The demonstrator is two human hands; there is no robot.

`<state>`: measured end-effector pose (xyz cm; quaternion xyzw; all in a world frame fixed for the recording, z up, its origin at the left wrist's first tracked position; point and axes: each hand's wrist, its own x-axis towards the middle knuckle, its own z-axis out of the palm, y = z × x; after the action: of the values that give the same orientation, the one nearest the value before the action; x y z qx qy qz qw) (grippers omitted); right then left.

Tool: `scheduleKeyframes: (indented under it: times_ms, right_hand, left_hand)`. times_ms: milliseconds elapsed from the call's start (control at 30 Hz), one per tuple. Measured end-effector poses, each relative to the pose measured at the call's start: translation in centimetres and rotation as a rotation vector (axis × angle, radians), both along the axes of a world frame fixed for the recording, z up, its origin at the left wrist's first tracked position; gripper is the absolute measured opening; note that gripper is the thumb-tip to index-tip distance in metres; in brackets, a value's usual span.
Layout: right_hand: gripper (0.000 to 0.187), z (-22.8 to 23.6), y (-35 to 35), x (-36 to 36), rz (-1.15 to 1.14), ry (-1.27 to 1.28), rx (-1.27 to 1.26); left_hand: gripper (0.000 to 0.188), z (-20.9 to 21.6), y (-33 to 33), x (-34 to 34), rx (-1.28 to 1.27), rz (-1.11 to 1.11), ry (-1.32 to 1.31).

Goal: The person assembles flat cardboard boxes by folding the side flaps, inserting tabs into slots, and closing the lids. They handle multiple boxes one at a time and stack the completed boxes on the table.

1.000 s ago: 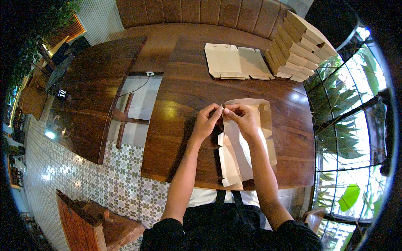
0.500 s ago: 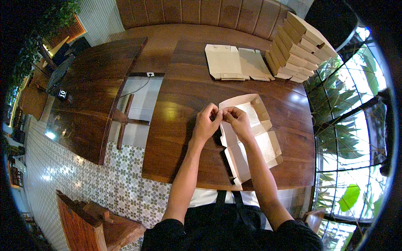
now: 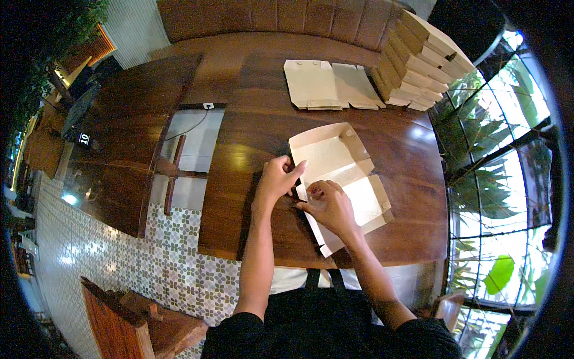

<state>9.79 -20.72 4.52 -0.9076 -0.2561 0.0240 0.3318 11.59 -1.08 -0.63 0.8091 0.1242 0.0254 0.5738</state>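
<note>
A cardboard box [image 3: 329,145], brown outside and lying opened out with its side walls raised, rests on the dark wooden table. My left hand [image 3: 278,179] grips its left wall, thumb over the top edge and fingers curled on the outer side. Nearer to me, my right hand [image 3: 329,206] pinches the left wall of the other half, thumb outside and fingers bent inward. The right-hand walls of both halves stand up at a slant. Part of the left edge is hidden behind my fingers.
Farther back lies a stack of flat, unfolded cardboard [image 3: 335,85]. A tall pile of folded boxes [image 3: 418,66] stands at the back right, near the window grid. A brown bench [image 3: 269,42] runs behind the table [image 3: 245,197]. Another table [image 3: 131,137] is to the left.
My right hand has moved down along the left wall, away from my left hand. The box has shifted slightly left, and its near left wall now stands more upright.
</note>
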Motion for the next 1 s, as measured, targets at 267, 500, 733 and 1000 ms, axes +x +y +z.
scheduleKeyframes:
  times_ms: [267,500,733,1000]
  right_hand:
    - [0.02,-1.2,0.6,0.6,-0.067,0.019,0.023]
    - [0.016,-1.4,-0.3,0.9,-0.117,0.152,0.246]
    - [0.027,-0.8,-0.7,1.9,-0.247,0.282,0.36]
    - [0.022,-2.8,-0.7,5.5,-0.227,0.393,0.4]
  left_hand:
    - [0.041,0.0,1.0,0.0,-0.193,-0.077,0.065]
    - [0.036,0.0,1.1,-0.3,-0.339,-0.063,0.118]
    - [0.027,0.8,1.3,-0.5,-0.352,-0.021,0.118]
    - [0.027,0.1,-0.4,0.1,-0.207,-0.232,-0.091]
